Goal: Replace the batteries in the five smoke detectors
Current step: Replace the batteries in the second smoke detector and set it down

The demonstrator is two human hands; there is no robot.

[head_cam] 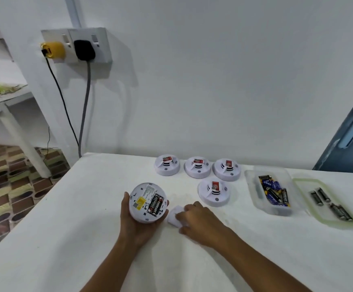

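Smoke detector open, batteries showing.
Left hand (pixel 138 220) grips the upturned smoke detector (pixel 148 202); right hand (pixel 194 218) grasps a white cover (pixel 174 216) on the counter (pixel 87 228).

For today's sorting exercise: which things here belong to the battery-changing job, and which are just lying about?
Job: smoke detector held in left hand; white cover under right hand; four detectors on the table; tub of batteries; lid with loose batteries.

Lying about: yellow plug, black plug, shelf.

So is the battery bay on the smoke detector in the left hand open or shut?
Open: the round white smoke detector shows two black batteries uncovered.
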